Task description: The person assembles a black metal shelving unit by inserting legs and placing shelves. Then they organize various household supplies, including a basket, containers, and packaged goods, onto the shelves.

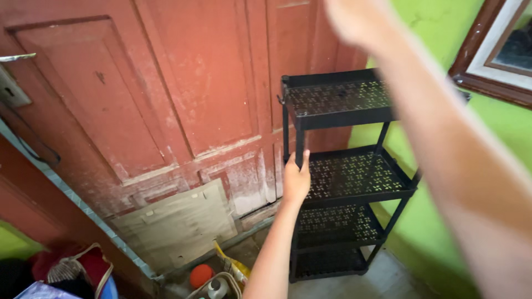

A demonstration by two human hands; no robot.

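While the black tiered rack [343, 166] stands upright between the red door [166, 94] and the green wall [438, 44], the left hand [296, 180] is closed around the front-left post just below the top shelf. Judged from this grip, the step in hand is steadying or shifting the rack; any further move calls for a firm hold on the post. The right hand [354, 19] is raised high, blurred at the frame edge; whether it is spread or closed cannot be told.
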